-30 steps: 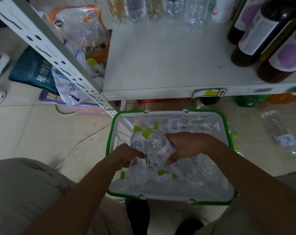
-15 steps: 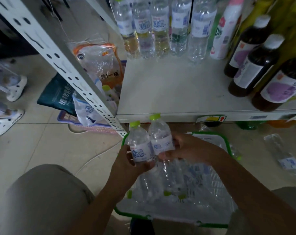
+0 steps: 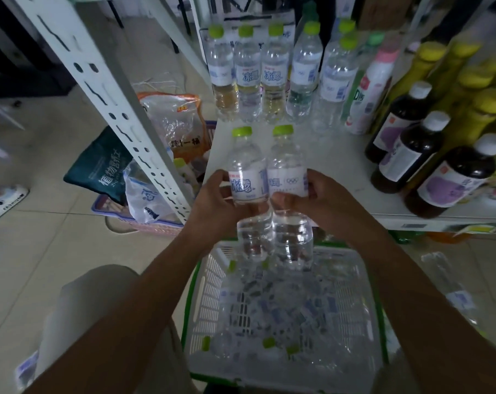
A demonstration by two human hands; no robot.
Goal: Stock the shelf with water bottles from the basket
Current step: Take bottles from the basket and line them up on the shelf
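Left hand (image 3: 212, 200) grips left bottle (image 3: 245, 166), right hand (image 3: 318, 200) grips right bottle (image 3: 286, 163), basket (image 3: 210, 297) apparently beneath

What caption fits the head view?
Left hand holds one clear green-capped plastic water bottle, right hand a second bottle, above a green-rimmed plastic basket.

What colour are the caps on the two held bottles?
Light green caps, seen in the head view.

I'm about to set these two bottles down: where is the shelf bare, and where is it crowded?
Bare: the front stretch of the shelf, bordered by the back row of water bottles, the dark bottles at right and the front edge. Crowded: the back row stands tightly packed, and the right side is filled with dark and yellow-capped bottles.
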